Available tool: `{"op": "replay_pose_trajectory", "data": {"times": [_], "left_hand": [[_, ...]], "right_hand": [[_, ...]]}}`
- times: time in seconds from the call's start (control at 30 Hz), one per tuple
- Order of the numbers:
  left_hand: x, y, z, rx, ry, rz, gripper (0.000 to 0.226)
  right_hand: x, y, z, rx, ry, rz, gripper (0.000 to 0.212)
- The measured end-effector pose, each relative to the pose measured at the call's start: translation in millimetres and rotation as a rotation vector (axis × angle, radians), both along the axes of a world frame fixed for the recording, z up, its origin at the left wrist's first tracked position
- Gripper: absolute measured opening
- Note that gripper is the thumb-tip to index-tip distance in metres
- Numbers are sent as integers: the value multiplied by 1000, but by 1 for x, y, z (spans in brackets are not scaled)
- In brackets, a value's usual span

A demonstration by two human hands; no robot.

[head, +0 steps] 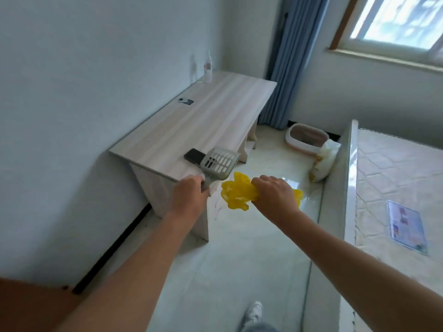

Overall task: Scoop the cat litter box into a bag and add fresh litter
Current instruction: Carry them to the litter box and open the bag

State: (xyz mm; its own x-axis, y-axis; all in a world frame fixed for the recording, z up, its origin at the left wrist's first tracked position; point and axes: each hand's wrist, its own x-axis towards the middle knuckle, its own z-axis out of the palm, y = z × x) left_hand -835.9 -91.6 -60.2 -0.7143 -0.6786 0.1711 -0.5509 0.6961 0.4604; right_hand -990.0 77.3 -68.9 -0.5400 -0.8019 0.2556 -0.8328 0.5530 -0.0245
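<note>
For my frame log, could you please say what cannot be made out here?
Litter box contents: head view, too distant.
White sack print: head view, blurred.
Fingers of the right hand: head view, hidden under the hand and yellow bag.
Scoop handle: head view, inside left hand.

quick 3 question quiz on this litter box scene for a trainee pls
1. True or false: the left hand grips the grey scoop by its handle.
2. Where is the litter box? A: in the person's hands. B: on the floor near the blue curtain. C: out of view.
3. Fill in the missing word: the right hand holds a crumpled ___ bag.

Key: 1 true; 2 B; 3 yellow.
</note>
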Motion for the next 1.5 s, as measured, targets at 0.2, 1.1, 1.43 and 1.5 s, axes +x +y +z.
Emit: {"op": "replay_pose_trajectory", "data": {"times": [0.2, 1.1, 1.43, 1.5], "left_hand": [[-96, -11, -5, -39, -39, -134, 19], [-596, -103, -39, -8, -102, -290, 21], [-796, -139, -27, -28, -123, -499, 16], [-831, -141, -30, -30, -119, -511, 17]], "right_hand": [[-77, 14, -12, 1, -25, -148, 21], [-535, -60, -48, -104, -85, -364, 23], [-691, -82, -37, -62, -79, -542, 23], [-723, -83, -41, -59, -87, -563, 24]]}}
